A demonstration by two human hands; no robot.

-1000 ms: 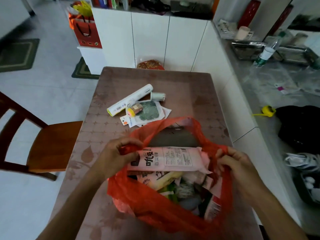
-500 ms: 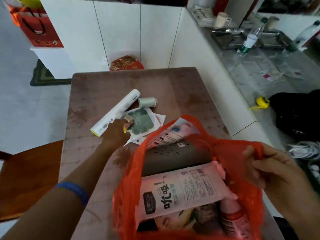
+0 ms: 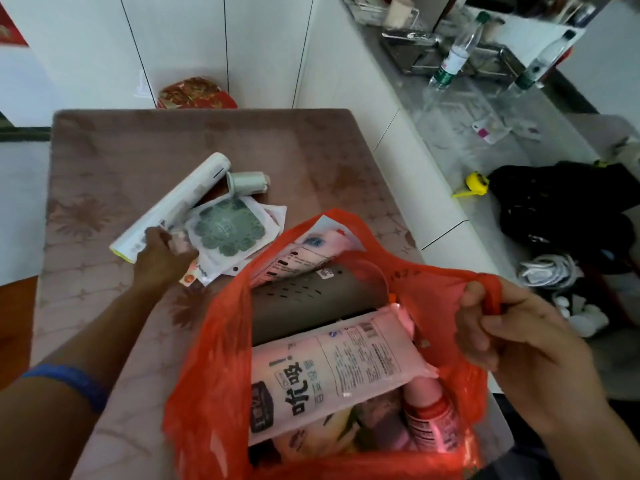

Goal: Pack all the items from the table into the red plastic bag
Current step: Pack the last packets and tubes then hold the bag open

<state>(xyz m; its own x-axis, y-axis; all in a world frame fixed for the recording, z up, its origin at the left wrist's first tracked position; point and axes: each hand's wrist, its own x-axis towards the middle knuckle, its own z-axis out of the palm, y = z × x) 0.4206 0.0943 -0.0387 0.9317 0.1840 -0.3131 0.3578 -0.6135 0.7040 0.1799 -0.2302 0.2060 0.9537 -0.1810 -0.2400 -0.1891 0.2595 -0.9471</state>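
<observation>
The red plastic bag [image 3: 214,358] was seen in the lower centre of the frame, standing on the surface [image 3: 145,147]. Its right rim was pinched in the curled fingers of the right hand [image 3: 512,337], by which the mouth was held open. A pink packet [image 3: 332,368], a grey perforated item [image 3: 304,303] and a red-capped bottle [image 3: 433,420] were shown already inside. At centre left, the left hand [image 3: 162,258] was laid on the unpacked pile, its fingers curled over a small object; whether a grip was closed could not be told. A white roll [image 3: 180,202], a pale spool [image 3: 247,181] and a flat green-printed packet [image 3: 227,230] lay there touching. All three were judged light. The roll was judged stiff and best taken at mid-length, the flat packet flexible and slippery and best pinched at an edge.
</observation>
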